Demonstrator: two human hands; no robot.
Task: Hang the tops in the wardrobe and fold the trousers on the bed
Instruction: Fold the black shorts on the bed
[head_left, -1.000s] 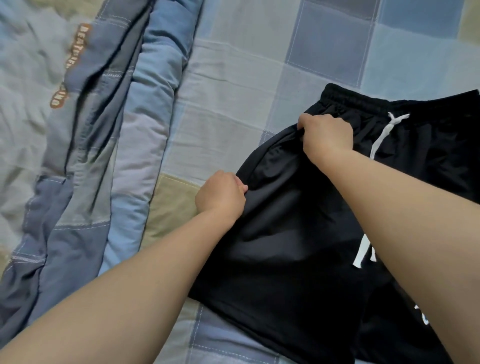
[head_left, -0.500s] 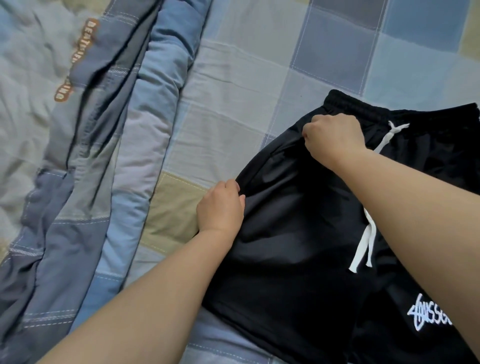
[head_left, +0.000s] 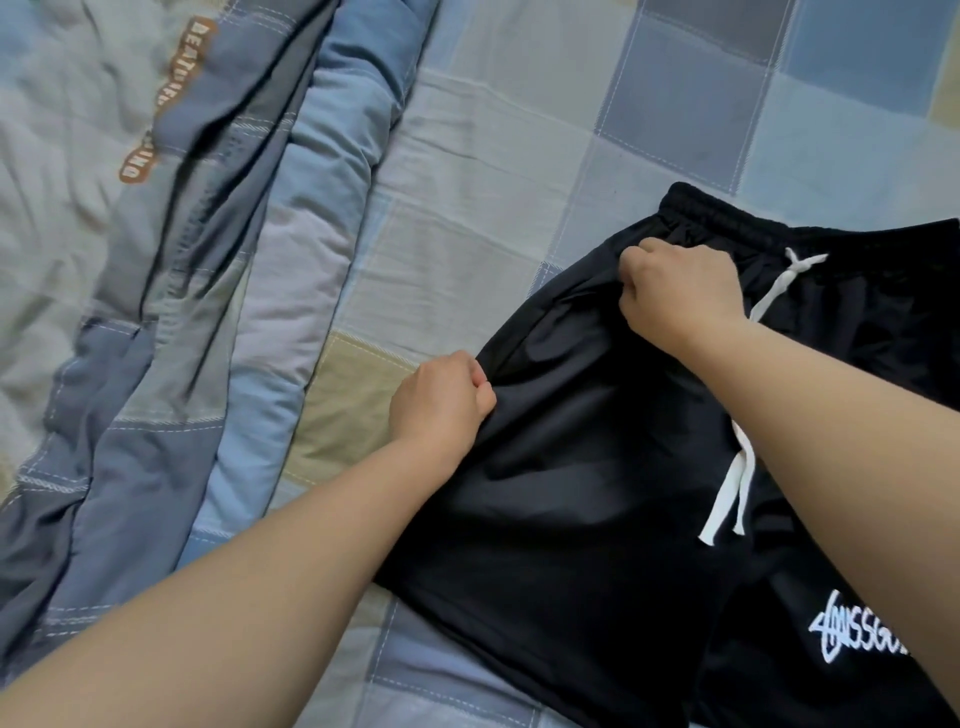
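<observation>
Black shorts (head_left: 597, 493) are held flat on a bed (head_left: 519, 171) covered by a patchwork sheet of blue, grey and tan squares.

A rumpled quilt (head_left: 171, 291) in the same colours is bunched left of the shorts. The shorts are laid with an elastic waistband, a white drawstring (head_left: 732, 488) and a white printed logo. Their left edge is pinched by the left hand (head_left: 441, 405); fabric below the waistband is gripped by the curled right hand (head_left: 680, 291).

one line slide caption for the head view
Both hands, left hand and right hand, grip black shorts on a patchwork bedspread.
</observation>
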